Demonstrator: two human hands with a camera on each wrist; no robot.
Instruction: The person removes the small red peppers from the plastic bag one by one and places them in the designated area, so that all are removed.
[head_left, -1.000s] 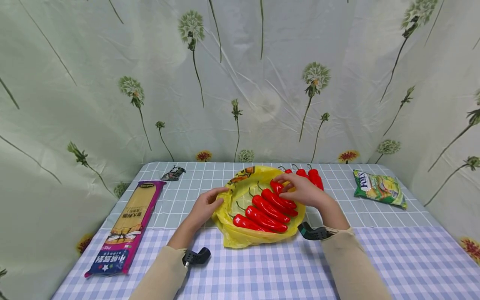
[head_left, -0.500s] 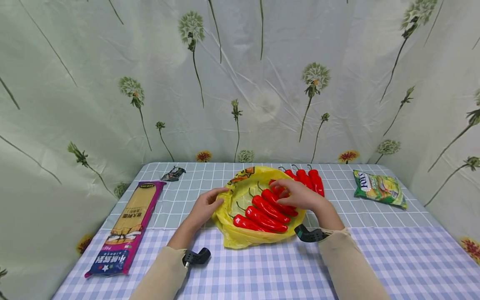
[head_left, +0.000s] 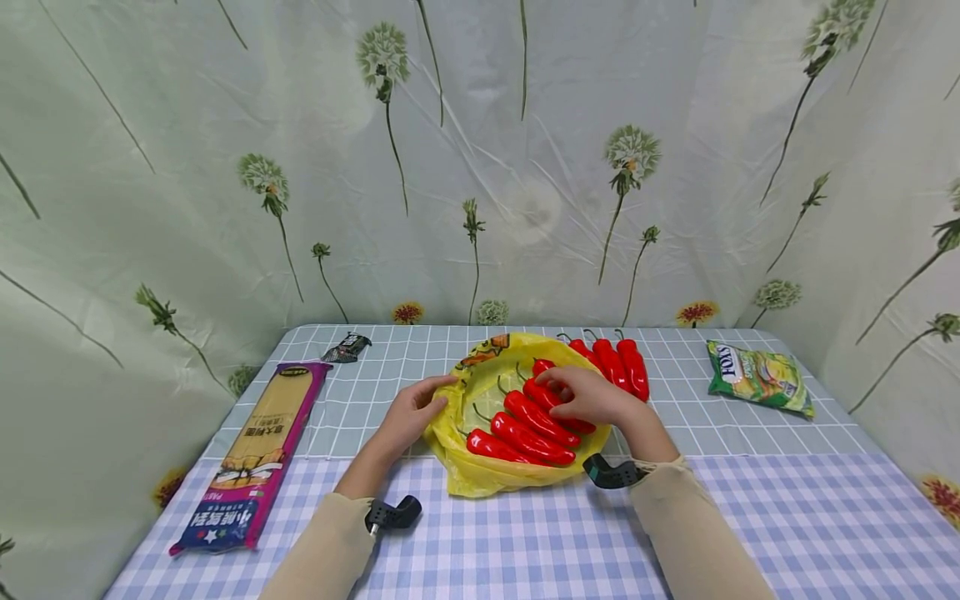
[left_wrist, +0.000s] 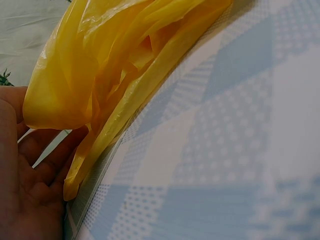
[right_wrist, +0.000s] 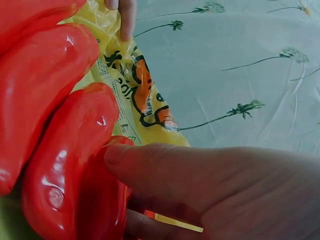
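Yellow bag point(head_left: 480, 482) lies open on checked cloth point(head_left: 495, 550), five red peppers point(head_left: 534, 440) side by side inside. Left hand point(head_left: 408, 414) pinches bag's left rim between thumb and fingers. Right hand point(head_left: 592, 396) grips rightmost pepper point(right_wrist: 102, 195) in bag, thumb on it. Three loose peppers point(head_left: 634, 368) just behind bag, rightward. Pasta pack point(head_left: 251, 458) left, black packet point(head_left: 347, 347) near its far end, Fox's pack point(head_left: 760, 377) right.

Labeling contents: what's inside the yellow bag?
Five red peppers lie side by side in the yellow bag. The right hand covers parts of the farthest ones; anything beneath the peppers can't be seen.
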